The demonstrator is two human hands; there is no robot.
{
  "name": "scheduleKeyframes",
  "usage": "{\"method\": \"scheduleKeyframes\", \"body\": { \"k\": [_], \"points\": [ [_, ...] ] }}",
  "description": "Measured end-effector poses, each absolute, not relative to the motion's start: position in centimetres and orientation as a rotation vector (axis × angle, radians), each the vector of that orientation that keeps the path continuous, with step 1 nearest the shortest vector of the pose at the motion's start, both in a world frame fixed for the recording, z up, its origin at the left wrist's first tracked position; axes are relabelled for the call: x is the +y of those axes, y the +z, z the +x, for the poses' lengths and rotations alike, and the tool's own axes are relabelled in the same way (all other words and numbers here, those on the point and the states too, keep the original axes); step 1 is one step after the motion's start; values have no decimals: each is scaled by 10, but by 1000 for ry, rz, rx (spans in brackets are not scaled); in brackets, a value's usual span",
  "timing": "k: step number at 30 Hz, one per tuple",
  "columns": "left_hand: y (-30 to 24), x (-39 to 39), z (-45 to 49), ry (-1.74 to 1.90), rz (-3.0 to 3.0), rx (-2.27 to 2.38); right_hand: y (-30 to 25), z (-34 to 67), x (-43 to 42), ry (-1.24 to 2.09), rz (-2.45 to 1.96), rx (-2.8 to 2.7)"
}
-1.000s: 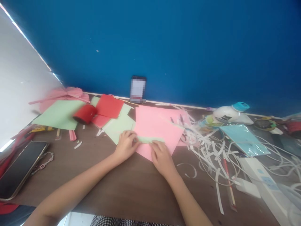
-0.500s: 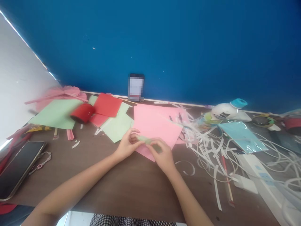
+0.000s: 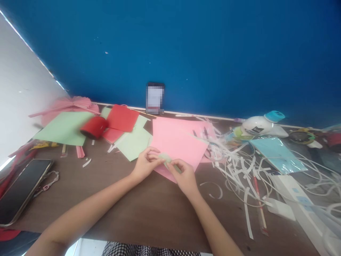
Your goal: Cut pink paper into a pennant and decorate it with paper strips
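Note:
A small piece of pale green paper is pinched between both hands, its exact shape blurred. My left hand grips its left side with thumb and fingers closed. From the right, my right hand pinches it between thumb and forefinger. Both hands hover over the lower part of a pink paper sheet on the desk. Pale green sheets lie just beyond my left hand.
Red paper, a red cylinder and a pink pleated fan lie at the back left. A smartphone rests at left. White paper strips, cables and a power strip crowd the right. Another phone leans on the wall.
The green paper has turned slightly between the fingers and shows a rounder outline. Both hands stay in nearly the same place; the view has shifted a little.

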State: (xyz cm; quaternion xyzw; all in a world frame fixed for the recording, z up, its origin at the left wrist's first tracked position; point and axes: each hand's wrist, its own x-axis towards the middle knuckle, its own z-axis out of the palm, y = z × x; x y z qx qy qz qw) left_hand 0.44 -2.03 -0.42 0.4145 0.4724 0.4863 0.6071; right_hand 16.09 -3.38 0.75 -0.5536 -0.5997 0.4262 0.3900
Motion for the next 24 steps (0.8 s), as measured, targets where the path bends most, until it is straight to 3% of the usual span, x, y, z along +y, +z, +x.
{"method": "scheduleKeyframes", "body": {
  "k": [24],
  "points": [
    [-4, -18, 5, 1170, 944, 1121, 7, 157, -36, 1186, -1377, -1446]
  ]
}}
